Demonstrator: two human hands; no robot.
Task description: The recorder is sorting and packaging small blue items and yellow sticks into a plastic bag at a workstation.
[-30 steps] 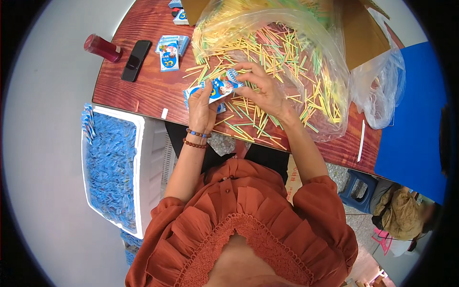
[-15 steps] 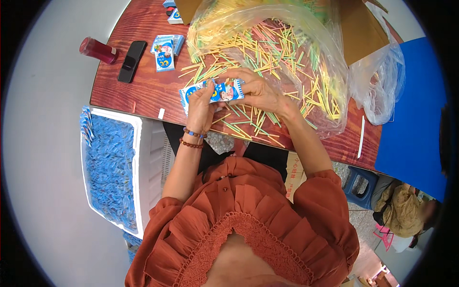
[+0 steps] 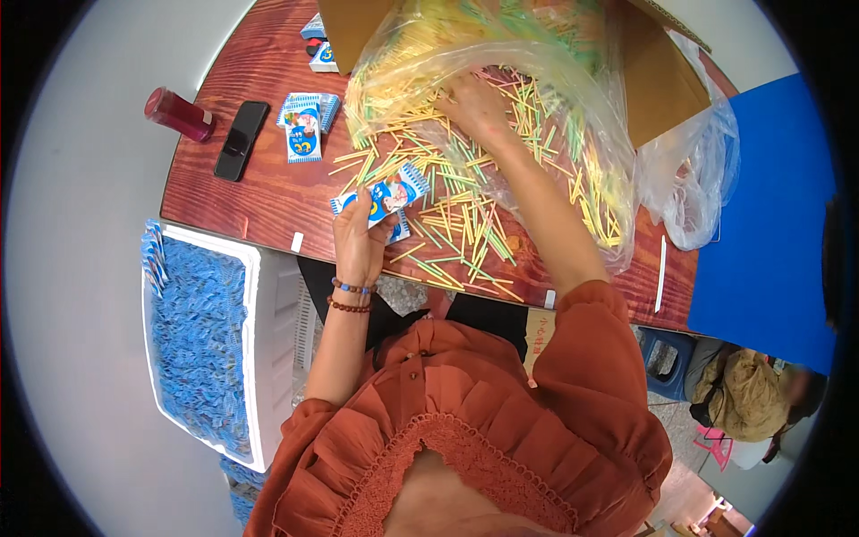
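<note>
My left hand (image 3: pixel 360 240) is closed around small blue-and-white packets (image 3: pixel 394 194), one lying across the fingers and another showing below it. Over the heap of thin yellow, green and pink sticks (image 3: pixel 456 204), my right hand (image 3: pixel 476 109) reaches down at the mouth of a clear plastic bag (image 3: pixel 501 55). Its fingers point down among the sticks, and their tips are hidden, so I cannot tell whether it holds any. More blue-and-white packets (image 3: pixel 304 134) lie stacked on the table to the left.
A phone (image 3: pixel 242 140) and a red bottle (image 3: pixel 179 115) are at the table's left. Below them stands a white foam box (image 3: pixel 255 358) full of blue packets. A cardboard box (image 3: pixel 667 89) surrounds the bag; a crumpled clear bag (image 3: pixel 689 192) and a blue stool (image 3: pixel 667 358) are at right.
My right hand has left the packets and moved up and away onto the stick heap. My left hand keeps the packets, now lower and tilted. The whole view has shifted slightly.
</note>
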